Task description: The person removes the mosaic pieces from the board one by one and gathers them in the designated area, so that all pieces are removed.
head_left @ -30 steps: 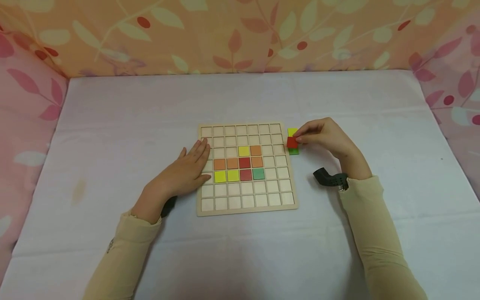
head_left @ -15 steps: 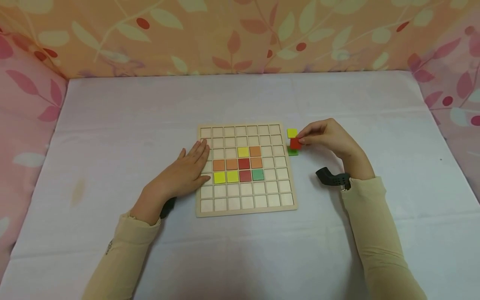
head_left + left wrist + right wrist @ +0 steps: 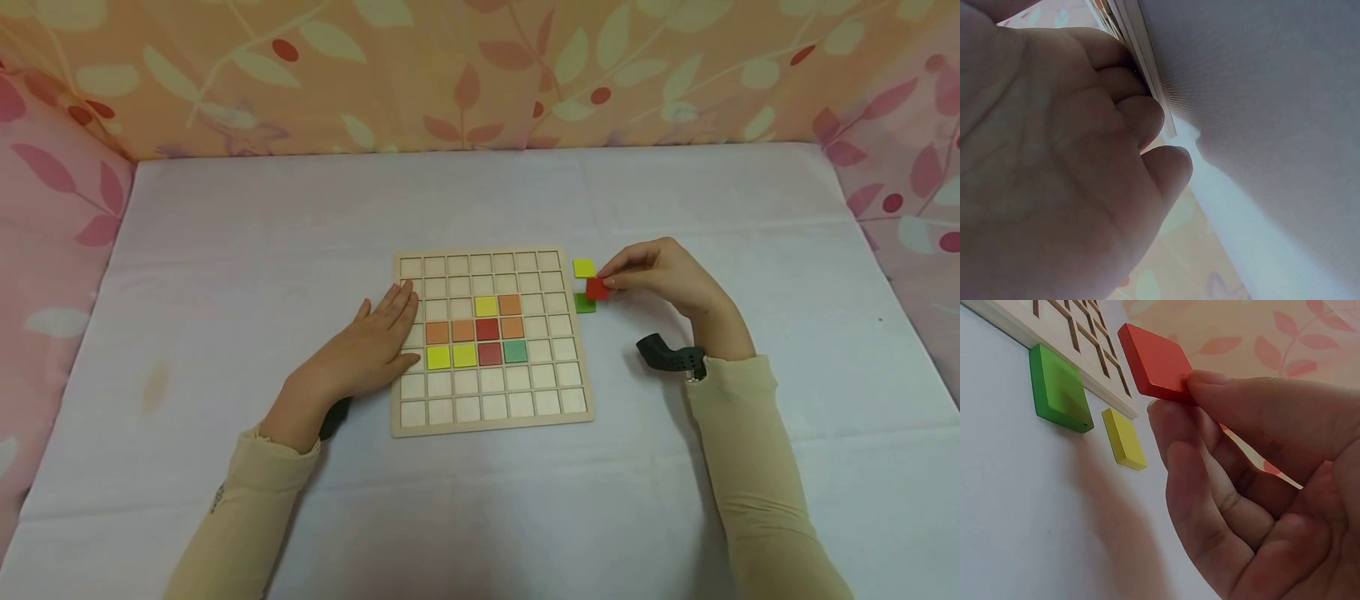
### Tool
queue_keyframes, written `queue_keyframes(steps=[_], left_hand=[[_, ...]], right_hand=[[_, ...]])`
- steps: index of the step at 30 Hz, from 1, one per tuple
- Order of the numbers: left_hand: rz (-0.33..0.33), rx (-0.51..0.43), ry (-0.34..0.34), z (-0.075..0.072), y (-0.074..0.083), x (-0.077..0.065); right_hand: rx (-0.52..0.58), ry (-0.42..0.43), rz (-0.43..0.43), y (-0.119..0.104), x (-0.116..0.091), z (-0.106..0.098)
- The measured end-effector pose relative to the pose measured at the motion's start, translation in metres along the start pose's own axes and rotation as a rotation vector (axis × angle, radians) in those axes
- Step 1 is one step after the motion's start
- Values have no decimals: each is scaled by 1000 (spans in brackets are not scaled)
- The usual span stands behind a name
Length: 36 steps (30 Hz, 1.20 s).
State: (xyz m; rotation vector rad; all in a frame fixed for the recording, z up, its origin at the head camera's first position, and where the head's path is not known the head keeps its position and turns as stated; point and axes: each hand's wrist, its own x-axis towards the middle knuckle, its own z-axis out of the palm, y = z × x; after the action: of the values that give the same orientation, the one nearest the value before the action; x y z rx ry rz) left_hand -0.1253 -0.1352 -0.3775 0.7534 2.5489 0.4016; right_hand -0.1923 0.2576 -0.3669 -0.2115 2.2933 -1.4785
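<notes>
I see the right hand (image 3: 667, 279) pinch a red tile (image 3: 1157, 359) aloft beside the board (image 3: 492, 381); the left hand (image 3: 363, 352) rests on its edge, fingers extended. Pick-up looks done; next wants a steady pinch.

We had a white cloth surface (image 3: 480, 200) boxed in by a leafy orange-ish backdrop (image 3: 420, 83) and pink leafy sides (image 3: 52, 225).

Tiles (image 3: 487, 329) sit in the board (image 3: 495, 427), two loose tiles (image 3: 584, 267) lying to its right
</notes>
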Motion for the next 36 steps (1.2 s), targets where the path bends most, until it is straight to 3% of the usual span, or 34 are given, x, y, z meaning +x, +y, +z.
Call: queue_keyframes(steps=[17,36], left_hand=[[15,8,12,2,-1,-1],[21,10,19,1,0,-2]], right_hand=[[-96,41,37,5,-2,-6],[-104,49,75,13,-1,-11]])
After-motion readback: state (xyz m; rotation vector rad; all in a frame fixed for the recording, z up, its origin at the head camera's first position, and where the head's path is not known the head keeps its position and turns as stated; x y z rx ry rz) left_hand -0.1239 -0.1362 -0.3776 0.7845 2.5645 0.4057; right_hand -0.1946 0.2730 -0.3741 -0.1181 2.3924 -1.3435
